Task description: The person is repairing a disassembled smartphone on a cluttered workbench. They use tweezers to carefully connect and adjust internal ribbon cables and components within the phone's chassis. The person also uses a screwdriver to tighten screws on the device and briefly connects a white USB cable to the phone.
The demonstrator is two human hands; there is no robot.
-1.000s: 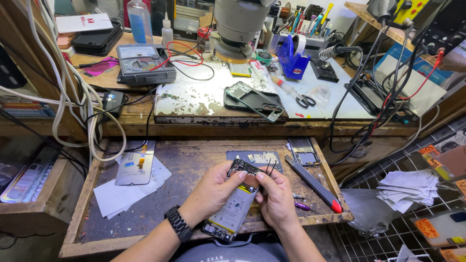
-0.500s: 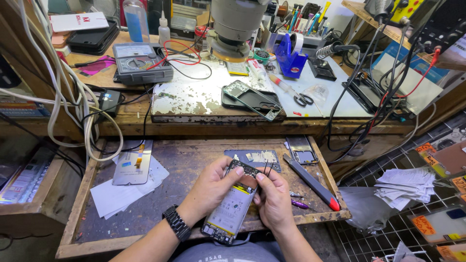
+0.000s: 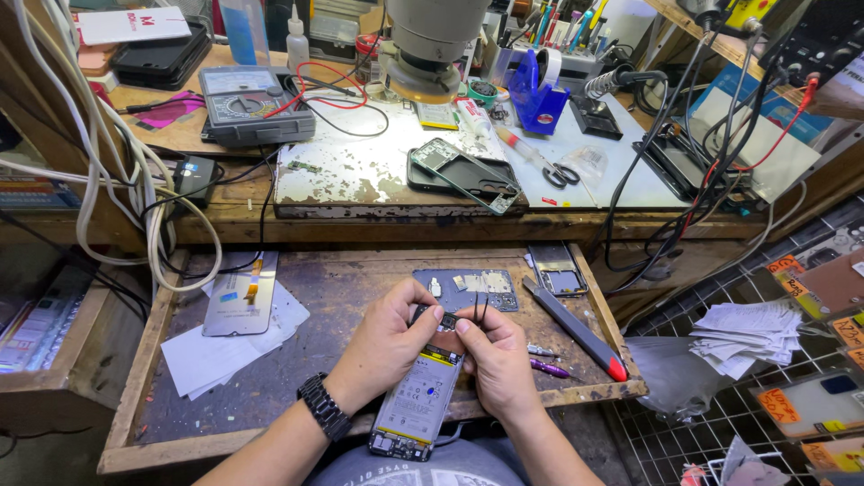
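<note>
1. Lying opened-up over the front edge of the pull-out wooden tray (image 3: 135, 396), the phone (image 3: 418, 400): long axis running from the lap up and slightly rightward, top end tucked between both hands, bottom end hanging past the tray's rim toward the body.
2. Gripping the phone's top-left corner, the left hand (image 3: 387, 337): fingers curled round the edge, thumb pressing on top, closed on the phone, wrist coming in from the lower left with a black wristwatch (image 3: 322, 407) on it.
3. Pinching a pair of tweezers (image 3: 480, 310), the right hand (image 3: 495, 360): fingers clamped together round the tweezers, the two dark prongs sticking up and away above the knuckles (which end is the working tip being hard to tell at this size), thumb resting against the phone's top end.
4. Sitting equally near the phone's upper end, both hands, thumbs almost touching across it; the work spot lying just below and between the thumbs, toward the body from the tweezers.
5. Resting on the tray just beyond the hands: a blue back cover (image 3: 468, 290), a small inner frame part (image 3: 558, 270) to its right, and a grey knife with a red end (image 3: 576, 328) lying diagonally beside the right hand.
6. Lying well apart to the left, on sheets of white paper (image 3: 193, 355): a grey flat panel (image 3: 238, 297).
7. Standing on the upper worktop (image 3: 360, 180), far from the hands: a multimeter (image 3: 247, 103) with red and black leads.
</note>
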